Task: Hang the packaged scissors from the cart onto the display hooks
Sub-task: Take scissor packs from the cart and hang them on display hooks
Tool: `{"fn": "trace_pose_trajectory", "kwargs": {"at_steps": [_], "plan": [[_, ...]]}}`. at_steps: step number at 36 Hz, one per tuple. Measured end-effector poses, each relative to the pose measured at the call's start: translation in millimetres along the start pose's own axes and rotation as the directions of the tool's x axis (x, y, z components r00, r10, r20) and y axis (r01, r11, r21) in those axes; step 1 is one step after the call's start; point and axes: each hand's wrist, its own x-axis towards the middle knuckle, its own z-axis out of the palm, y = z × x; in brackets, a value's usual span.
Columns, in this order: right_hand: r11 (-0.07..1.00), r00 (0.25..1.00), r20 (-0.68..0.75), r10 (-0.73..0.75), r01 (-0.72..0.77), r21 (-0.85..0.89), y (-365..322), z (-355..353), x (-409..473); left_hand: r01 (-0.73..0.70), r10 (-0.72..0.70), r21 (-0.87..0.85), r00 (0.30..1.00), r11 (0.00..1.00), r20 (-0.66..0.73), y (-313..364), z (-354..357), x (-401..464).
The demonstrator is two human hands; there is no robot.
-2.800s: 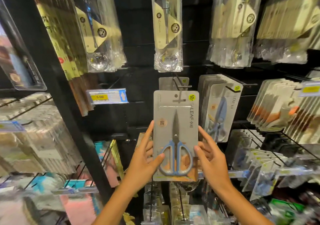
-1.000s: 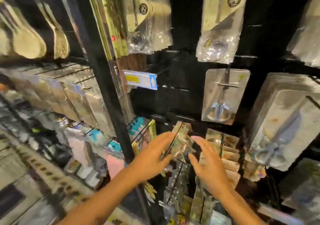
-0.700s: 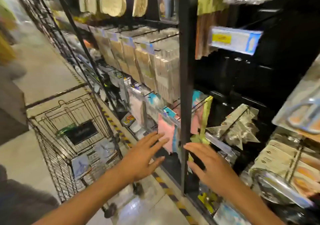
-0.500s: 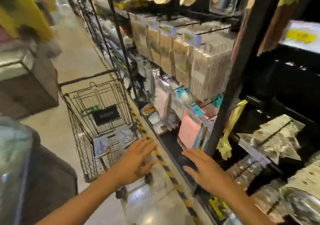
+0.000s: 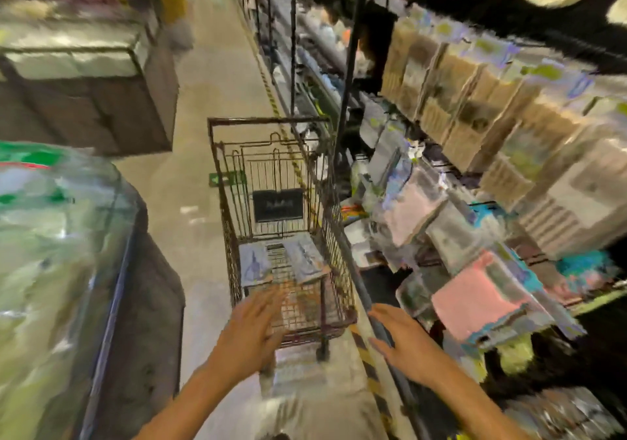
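A narrow aisle with a glossy beige floor (image 5: 210,107), marked by a yellow-black hazard stripe (image 5: 368,368), runs between black wire shelving (image 5: 349,66) at right and blurred display cases (image 5: 84,76) at left.

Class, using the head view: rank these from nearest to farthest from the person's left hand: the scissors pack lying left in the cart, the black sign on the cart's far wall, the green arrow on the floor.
From the left hand:
1. Scissors pack, on the cart floor just beyond the fingertips.
2. Black sign, on the cart's far wall.
3. Green arrow, on the floor past the cart, slightly left.
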Motion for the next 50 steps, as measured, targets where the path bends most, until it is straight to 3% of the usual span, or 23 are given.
{"fn": "trace_pose_trajectory", "kwargs": {"at_steps": [8, 25, 31, 42, 46, 50], "plan": [[1.000, 0.999, 0.035, 0.002, -0.002, 0.000, -31.9, 19.8, 67.1, 0.063, -0.061, -0.076, 0.998, 0.995, 0.031, -58.7, 5.9, 8.5], [0.999, 0.987, 0.158, -0.021, 0.016, 0.037, -47.1, 41.5, 202.5, 0.195, -0.177, -0.108, 0.972, 0.975, 0.151, -108.3, 24.2, 69.6], [0.995, 0.980, 0.194, 0.040, -0.056, 0.082, -30.9, 50.6, 269.6, 0.272, -0.249, -0.075, 0.941, 0.959, 0.228, -127.1, 33.8, 129.9], [0.979, 0.939, 0.329, 0.097, -0.150, 0.138, 14.1, 74.5, 397.8, 0.373, -0.307, -0.188, 0.901, 0.908, 0.307, -155.3, 90.8, 242.7], [0.947, 0.932, 0.324, 0.164, -0.241, 0.213, 36.1, 99.7, 438.7, 0.422, -0.340, -0.184, 0.870, 0.887, 0.356, -178.7, 121.4, 277.0], [0.949, 0.952, 0.271, 0.144, -0.210, 0.236, 64.8, 147.4, 477.5, 0.430, -0.335, -0.208, 0.866, 0.879, 0.372, -209.0, 161.4, 299.5]]}}
